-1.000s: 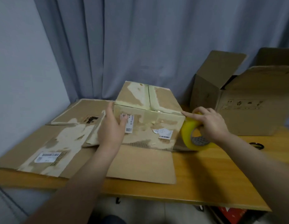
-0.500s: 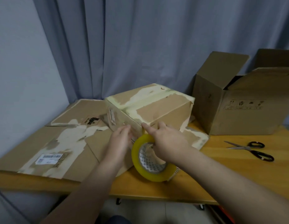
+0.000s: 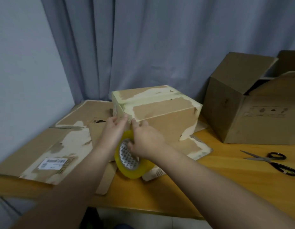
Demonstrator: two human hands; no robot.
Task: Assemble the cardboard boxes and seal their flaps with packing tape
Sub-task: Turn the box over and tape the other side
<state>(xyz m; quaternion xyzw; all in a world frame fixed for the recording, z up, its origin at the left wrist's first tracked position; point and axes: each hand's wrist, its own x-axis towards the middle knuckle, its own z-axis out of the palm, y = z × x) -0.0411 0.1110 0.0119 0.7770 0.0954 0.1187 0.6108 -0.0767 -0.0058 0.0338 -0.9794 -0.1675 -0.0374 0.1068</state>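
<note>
Yellow tape roll [image 3: 132,169] stands on bench [image 3: 226,179] at near corner of taped cardboard box [image 3: 161,113]. Right hand [image 3: 146,139] grips the roll, forefinger on box edge. Left hand [image 3: 113,131] presses extended fingers against that corner. Scissors [image 3: 272,161] lie right of box.

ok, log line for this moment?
step: taping box corner | left hand: touches box at near corner | right hand: holds tape roll, finger on box | scissors: lying on table, right
</note>
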